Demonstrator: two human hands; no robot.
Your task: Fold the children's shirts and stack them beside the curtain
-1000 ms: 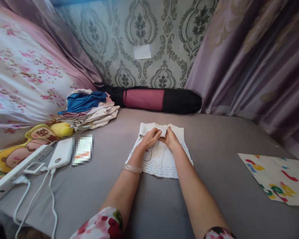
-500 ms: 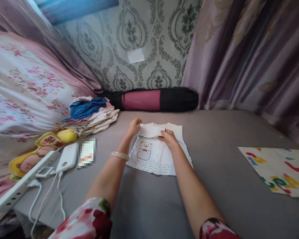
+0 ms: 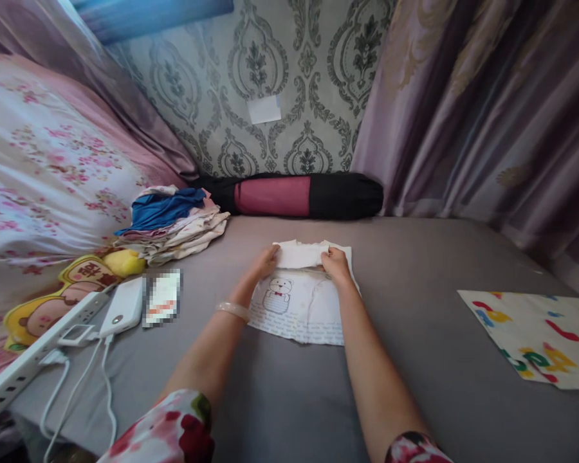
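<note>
plainly, the left hand [image 3: 265, 262] and right hand [image 3: 336, 264] pinch opposite ends of a white cloth strip [image 3: 300, 256], long axis left-to-right over the bear-print shirt [image 3: 303, 308], lying hem toward the person on gray sheet [image 3: 415, 289].

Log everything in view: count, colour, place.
cloth strip: 1, white, centre
shirt: 1, white, centre
clothes pile: 1, blue-topped, left
roll: 1, black-pink, back
cushions: count unclear, yellow, left
power strip: 1, white, left
power bank: 1, white, left
plugs: 2, white, left
cables: 3, white, left
blurred item: 1, pale, left
sheet: 1, cream, right
floral cloth: 1, pink-white, left
curtains: 2, mauve, both sides
wall: 1, grey, back
paper: 1, white, on wall
surface: 1, grey, below
bangle: 1, pale, left wrist
sleeves: 2, floral, bottom
left hand, right hand: 2, bare, on cloth strip
</note>
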